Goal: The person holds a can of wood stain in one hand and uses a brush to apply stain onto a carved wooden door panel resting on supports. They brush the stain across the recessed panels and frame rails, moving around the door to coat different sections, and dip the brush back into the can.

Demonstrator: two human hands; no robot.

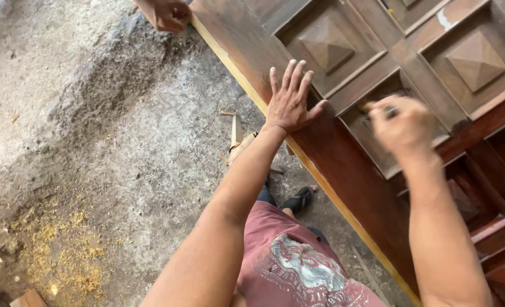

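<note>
At the bottom centre of the frame, the person's maroon printed shirt [298, 267] and a foot in a black sandal [299, 199] show above the concrete floor [122, 153]. Sawdust [65, 256] lies on the floor at lower left, and wood offcuts [236, 142] lie near the frame's centre, just left of the door edge.

The carved wooden door [343, 176] runs diagonally from top centre to lower right, its pale edge strip facing the floor. It carries recessed panels with raised pyramid centres in the upper right.

The left hand [291, 102] lies flat on the door's stile at upper centre, palm down, 5 fingers spread, gripping nothing.

The right hand [403, 125] is clenched over a recessed panel right of centre. It is motion-blurred; a small dark object [372, 108] shows at the fingers, too blurred to identify.

At the top left, another person's hand [167, 14] grips the door's edge.
</note>
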